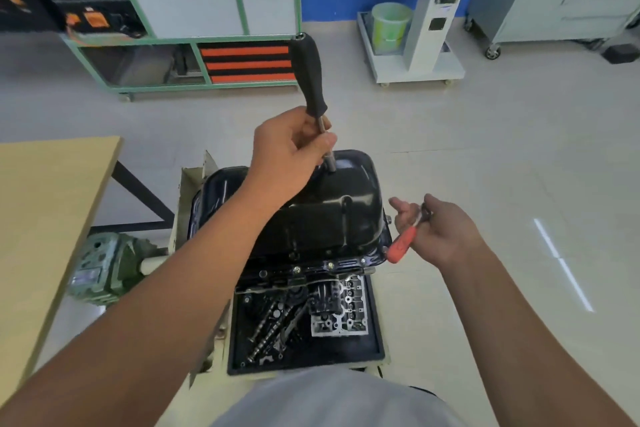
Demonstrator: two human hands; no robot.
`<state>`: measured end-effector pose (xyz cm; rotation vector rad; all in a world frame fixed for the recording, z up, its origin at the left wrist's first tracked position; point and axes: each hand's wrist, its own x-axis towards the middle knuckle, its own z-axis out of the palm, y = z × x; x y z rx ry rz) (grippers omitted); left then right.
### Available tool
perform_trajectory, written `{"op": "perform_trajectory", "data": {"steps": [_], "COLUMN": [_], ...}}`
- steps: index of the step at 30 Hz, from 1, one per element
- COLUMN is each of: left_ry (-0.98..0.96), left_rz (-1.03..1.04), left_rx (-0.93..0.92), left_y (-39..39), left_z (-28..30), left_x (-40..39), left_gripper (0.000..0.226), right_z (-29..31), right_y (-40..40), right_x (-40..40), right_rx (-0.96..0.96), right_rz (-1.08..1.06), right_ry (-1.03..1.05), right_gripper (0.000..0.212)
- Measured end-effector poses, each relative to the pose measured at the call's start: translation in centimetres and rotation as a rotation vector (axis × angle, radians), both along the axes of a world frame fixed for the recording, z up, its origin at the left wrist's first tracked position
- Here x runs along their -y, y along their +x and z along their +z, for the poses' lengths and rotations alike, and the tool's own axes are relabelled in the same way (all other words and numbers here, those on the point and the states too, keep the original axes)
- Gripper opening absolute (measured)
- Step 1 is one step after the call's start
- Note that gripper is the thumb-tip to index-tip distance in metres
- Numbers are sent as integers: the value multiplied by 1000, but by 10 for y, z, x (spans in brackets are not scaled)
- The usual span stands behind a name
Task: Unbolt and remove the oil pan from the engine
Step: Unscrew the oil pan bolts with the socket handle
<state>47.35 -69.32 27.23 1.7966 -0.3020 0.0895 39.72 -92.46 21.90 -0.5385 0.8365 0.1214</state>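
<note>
So the cream stand [175,218] is what carries everything: black oil pan [311,215] sits on top right under the left grip [291,152], and a black tray [375,340] of loose engine parts [273,322] sits nearer, below both grips.

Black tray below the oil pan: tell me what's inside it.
Inside the black tray lie camshafts, a silver cylinder-head-like casting and dark small parts. The engine overhangs its far edge, hiding anything there.
</note>
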Motion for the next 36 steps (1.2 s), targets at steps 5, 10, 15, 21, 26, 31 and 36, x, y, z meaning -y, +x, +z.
{"op": "perform_trajectory", "data": {"steps": [5,10,15,21,26,31,36], "left_ry": [102,67,146,81,-28,83,208], "left_rz": [-8,-8,-133,-207,-403,-562,-688], "left_rx": [-23,-142,-135,-175,-360,-424,-419], "left_y": [42,91,148,175,188,200,205], "left_z": [9,11,5,-38,-40,-58,-69], "left_x": [32,33,35,2,-52,-61,-44], "left_gripper": [27,35,17,18,21,18,20], "right_z": [-6,-1,32,88,114,79,62], "right_y": [3,7,48,140,232,277,279], "right_x": [8,20,12,-37,-86,-123,-110], "right_rx": [30,57,140,310,409,379,406], "right_rz": [115,264,191,216,435,655,706], "right_ry": [-108,-264,-290,-355,-781,-922,-1035], "right_gripper": [29,27,15,18,15,4,17]}}
